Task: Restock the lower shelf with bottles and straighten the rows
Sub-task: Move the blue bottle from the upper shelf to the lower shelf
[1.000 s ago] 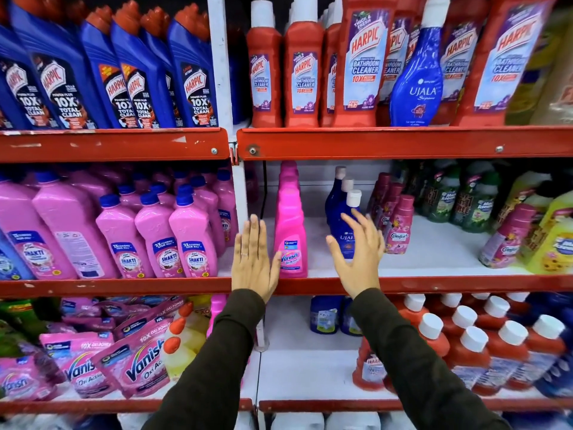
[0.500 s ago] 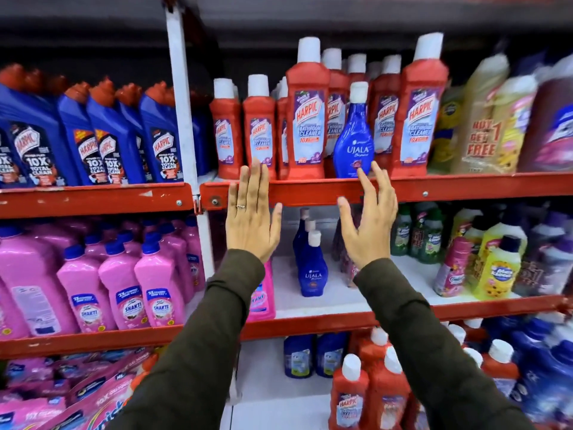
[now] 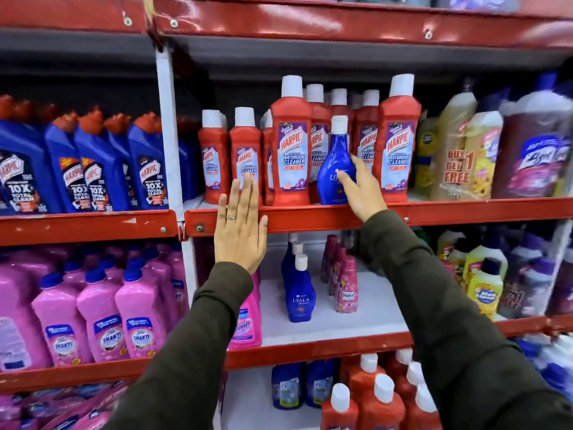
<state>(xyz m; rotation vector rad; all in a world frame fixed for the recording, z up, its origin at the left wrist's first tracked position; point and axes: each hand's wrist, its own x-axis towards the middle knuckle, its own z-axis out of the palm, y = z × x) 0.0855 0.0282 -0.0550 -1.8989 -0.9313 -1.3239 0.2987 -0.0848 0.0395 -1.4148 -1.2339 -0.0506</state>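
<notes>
A blue Ujala bottle [image 3: 333, 156] with a white cap stands among red Harpic bathroom cleaner bottles [image 3: 291, 150] on the upper red-edged shelf [image 3: 449, 212]. My right hand [image 3: 361, 190] wraps around its lower right side, thumb across the label. My left hand [image 3: 238, 231] is flat and open, fingers up, in front of the shelf edge below a small Harpic bottle [image 3: 246, 156]. On the shelf below [image 3: 372, 311], a short row of matching blue Ujala bottles [image 3: 299, 293] stands beside pink Comfort bottles [image 3: 347, 287] and a pink Vanish bottle [image 3: 246, 324].
Blue Harpic bottles [image 3: 93, 172] and pink Shakti bottles [image 3: 102, 330] fill the left bay behind a white upright [image 3: 169, 135]. Yellow bottles [image 3: 459, 150] and a Lizol pack [image 3: 536, 150] crowd the right. Small red Harpic bottles [image 3: 381, 405] stand on the bottom shelf.
Both hands and my view rose from the middle shelf to the Harpic shelf. My right hand reached in and closed around the blue Ujala bottle; the left stayed open.
</notes>
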